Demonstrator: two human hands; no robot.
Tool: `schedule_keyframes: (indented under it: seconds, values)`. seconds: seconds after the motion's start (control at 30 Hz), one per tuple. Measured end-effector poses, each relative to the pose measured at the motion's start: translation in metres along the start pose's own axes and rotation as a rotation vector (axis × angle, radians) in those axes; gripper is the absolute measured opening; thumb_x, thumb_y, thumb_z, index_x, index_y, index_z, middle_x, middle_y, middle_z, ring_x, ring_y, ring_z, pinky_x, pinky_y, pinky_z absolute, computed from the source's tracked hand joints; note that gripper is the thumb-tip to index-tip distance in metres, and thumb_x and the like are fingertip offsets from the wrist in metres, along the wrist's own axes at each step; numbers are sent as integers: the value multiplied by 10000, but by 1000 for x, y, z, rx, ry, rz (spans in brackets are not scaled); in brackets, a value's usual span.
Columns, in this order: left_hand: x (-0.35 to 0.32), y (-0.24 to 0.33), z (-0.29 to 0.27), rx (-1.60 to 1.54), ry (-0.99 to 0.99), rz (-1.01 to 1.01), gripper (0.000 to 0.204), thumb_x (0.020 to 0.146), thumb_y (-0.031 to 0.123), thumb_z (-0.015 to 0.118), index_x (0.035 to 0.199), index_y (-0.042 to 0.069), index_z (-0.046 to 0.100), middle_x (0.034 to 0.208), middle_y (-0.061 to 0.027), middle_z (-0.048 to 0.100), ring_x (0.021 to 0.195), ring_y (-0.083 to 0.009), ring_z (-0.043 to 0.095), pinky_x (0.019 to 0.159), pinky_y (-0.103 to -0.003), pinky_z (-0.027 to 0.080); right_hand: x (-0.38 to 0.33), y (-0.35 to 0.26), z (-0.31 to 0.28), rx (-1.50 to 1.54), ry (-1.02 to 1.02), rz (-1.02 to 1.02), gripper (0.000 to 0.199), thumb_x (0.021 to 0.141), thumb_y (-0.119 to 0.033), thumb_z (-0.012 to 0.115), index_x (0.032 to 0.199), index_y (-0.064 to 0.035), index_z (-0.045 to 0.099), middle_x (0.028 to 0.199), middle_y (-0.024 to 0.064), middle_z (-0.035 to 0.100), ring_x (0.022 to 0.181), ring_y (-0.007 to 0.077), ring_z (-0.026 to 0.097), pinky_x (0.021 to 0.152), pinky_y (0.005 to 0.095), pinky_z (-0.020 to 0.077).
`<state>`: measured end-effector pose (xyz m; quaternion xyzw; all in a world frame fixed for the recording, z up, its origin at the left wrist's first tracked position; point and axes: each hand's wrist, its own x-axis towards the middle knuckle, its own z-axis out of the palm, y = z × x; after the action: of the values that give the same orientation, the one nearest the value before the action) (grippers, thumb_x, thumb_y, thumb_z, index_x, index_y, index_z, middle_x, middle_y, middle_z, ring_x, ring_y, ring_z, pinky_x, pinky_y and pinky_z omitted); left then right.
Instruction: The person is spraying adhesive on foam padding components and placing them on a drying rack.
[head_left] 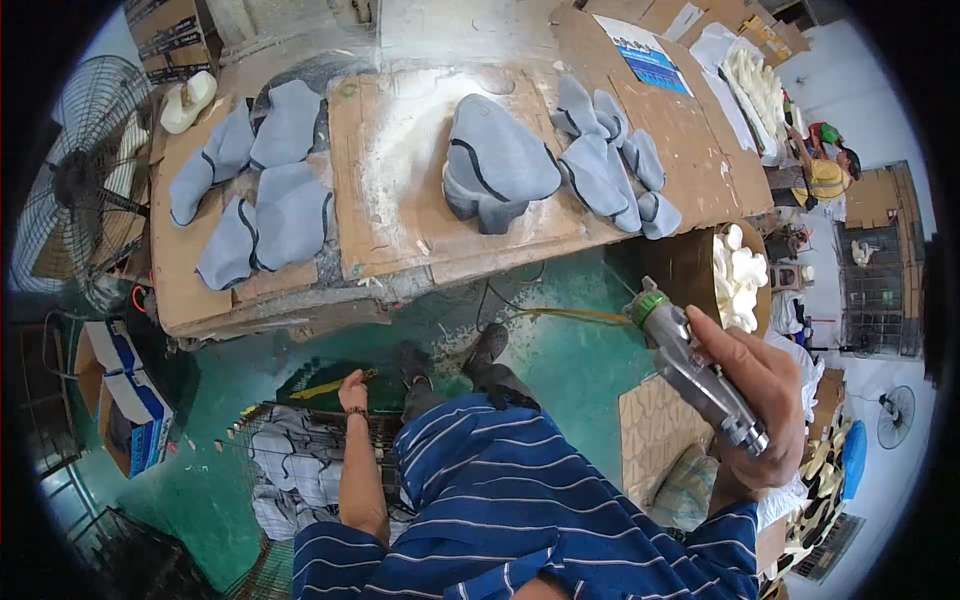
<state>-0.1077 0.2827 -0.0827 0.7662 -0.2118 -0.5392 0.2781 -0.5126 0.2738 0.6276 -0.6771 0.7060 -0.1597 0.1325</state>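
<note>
In my raised right hand (755,390) is a grey metal spray gun (690,355) with a green collar; my fingers wrap round it, and its tip points toward the table. My left hand (354,391) hangs low beside a wire basket, its fingers loosely curled with nothing visible in them. On the cardboard-covered table (400,255), a large grey moulded piece (500,160) with black edge lines stands in the middle, on cardboard dusted white. Several smaller grey pieces lie to its right (600,165) and more at the left (285,215).
A wire basket (300,460) of grey pieces stands beside my left arm. At the left are a black floor fan (75,175) and an opened carton (125,400). A box of cream-coloured pieces (740,275) adjoins the table's right end. A person in yellow (828,178) is farther right.
</note>
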Motion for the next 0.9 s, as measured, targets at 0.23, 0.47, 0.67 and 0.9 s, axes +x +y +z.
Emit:
schedule_keyframes:
  seconds: [0.23, 0.47, 0.67, 0.9]
  values:
    - [-24, 111, 59, -48, -184, 475, 339, 885, 3, 652, 1213, 51, 723, 1289, -131, 696, 1140, -273, 664, 1001, -394, 512, -40, -25, 10, -118, 18, -77, 619, 694, -106, 795, 1293, -1, 683, 769, 116, 660, 645, 232, 655, 585, 356, 504]
    - [-99, 322, 167, -69, -285, 942, 309, 915, 120, 683, 1221, 108, 722, 1264, -103, 639, 1177, -236, 617, 963, -365, 516, -83, -7, -5, -70, -109, 61, 658, 739, -212, 797, 1318, 58, 640, 805, 145, 670, 669, 265, 646, 614, 357, 484]
    - [-133, 446, 269, 434, -96, 1296, 426, 824, 401, 782, 1184, 177, 756, 1313, -141, 623, 1280, -311, 543, 1068, -461, 444, -90, 52, -5, 12, 5, -47, 631, 699, -114, 814, 1292, 39, 663, 782, 117, 678, 661, 242, 678, 538, 343, 506]
    - [-108, 468, 291, 777, -45, 1181, 554, 703, 509, 853, 1190, 256, 781, 1427, -146, 588, 1324, -321, 540, 1112, -444, 440, -89, 128, -17, 193, -14, -8, 595, 695, -122, 809, 1255, 38, 691, 766, 87, 678, 652, 240, 681, 527, 342, 509]
